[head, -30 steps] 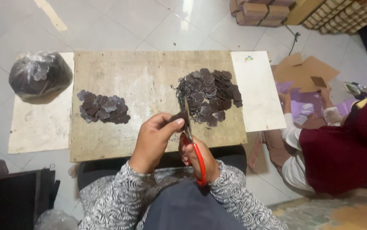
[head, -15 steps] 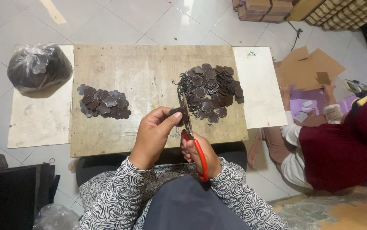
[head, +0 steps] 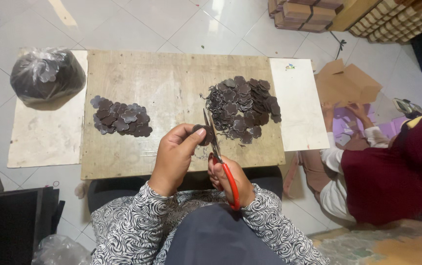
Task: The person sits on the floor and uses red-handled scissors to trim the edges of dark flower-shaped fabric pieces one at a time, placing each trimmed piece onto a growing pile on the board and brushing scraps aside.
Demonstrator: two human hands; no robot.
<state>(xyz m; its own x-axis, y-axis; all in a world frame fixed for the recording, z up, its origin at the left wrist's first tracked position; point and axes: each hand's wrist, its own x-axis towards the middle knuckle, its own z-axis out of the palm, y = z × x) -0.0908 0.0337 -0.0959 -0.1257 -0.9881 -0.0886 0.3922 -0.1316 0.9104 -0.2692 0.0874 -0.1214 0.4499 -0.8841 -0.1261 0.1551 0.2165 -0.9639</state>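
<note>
A dark flower-shaped piece (head: 202, 133) is sitting pinched between the thumb and fingers of the left hand (head: 174, 157), just over the near edge of the wooden board (head: 171, 83). The red-handled scissors (head: 220, 159) are meeting it from its 4 o'clock side, blades pointing toward 12 o'clock and touching the piece. The right hand (head: 230, 179) is wrapping its fingers closed through the red loops; how far apart the blades are standing I cannot tell.

At 1 o'clock from the hands a large heap of dark pieces (head: 242, 105) is lying on the board; at 10 o'clock a smaller pile (head: 120, 117) is lying well apart from it. A tied clear bag of dark pieces (head: 46, 73) is resting on a pale panel (head: 44, 137) at the far 10 o'clock. A second pale panel (head: 296, 103) is lying touching the board's right end. At 3 o'clock another person in a dark red top (head: 392, 172) is sitting on the floor, handling purple sheets (head: 343, 122).
</note>
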